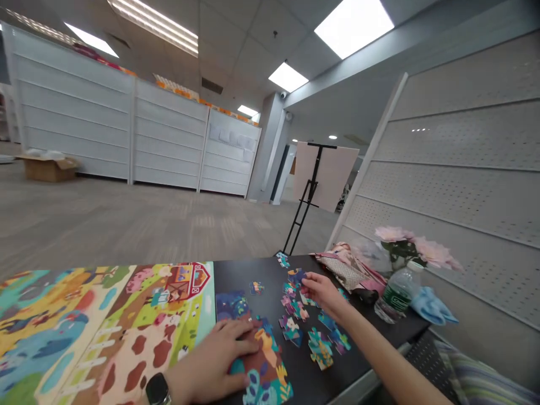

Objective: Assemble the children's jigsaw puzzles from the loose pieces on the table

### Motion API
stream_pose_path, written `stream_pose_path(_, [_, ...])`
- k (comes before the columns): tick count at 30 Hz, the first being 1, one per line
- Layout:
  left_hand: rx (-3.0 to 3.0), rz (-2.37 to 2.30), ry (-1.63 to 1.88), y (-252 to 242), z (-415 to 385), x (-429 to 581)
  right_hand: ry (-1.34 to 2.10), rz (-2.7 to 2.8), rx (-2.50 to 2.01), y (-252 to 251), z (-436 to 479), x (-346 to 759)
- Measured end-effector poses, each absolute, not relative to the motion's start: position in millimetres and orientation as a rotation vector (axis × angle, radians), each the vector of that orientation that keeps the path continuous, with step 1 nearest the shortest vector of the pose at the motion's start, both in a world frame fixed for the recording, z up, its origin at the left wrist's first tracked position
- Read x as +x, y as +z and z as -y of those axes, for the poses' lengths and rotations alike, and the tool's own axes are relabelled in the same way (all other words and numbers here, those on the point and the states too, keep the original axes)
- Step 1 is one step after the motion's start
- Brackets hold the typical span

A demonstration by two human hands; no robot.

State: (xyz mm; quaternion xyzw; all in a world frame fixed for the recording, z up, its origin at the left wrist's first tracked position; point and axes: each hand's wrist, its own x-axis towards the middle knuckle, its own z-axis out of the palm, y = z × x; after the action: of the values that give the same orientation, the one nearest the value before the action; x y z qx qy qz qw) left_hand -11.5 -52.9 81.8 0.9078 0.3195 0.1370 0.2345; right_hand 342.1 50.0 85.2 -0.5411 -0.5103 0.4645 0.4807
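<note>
The right hand (323, 292) pinches a dark piece (296, 275); loose pieces (291, 331) lie just nearer, the bottle (396, 297) right of that grip. The left hand (225, 351), spread loosely, rests on the puzzle (270, 354).

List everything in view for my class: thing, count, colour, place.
table: one, black, front
animal pictures: two, multicoloured, left
partly joined puzzle: one, multicoloured, front centre
loose pieces: many, multicoloured, right half of table
bottle: one, clear and green, right
flowers: several, pink, behind bottle
patterned bundle: one, pinkish, left of bottle
cloth: one, light blue, right of bottle
striped fabric: one, green and grey, lower right
easel with board: one, black and pale, beyond table
cardboard box: one, brown, far left
panels: several, white, back and right
floor: one, grey, background
ceiling lights: several, white, overhead
watch: one, black, bottom, left of centre
left hand: one, bare, on partly joined puzzle
right hand: one, bare, holding a piece
</note>
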Motion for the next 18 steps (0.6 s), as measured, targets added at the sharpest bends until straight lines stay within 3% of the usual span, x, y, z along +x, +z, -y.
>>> stream_pose_path(9, [2.519, -0.869, 0.400, 79, 56, -10, 0.936, 1.250, -1.307, 72, 54, 299])
stream_pose_path(18, [2.551, -0.837, 0.462, 74, 56, -11, 0.888, 1.202, -1.360, 31, 73, 277])
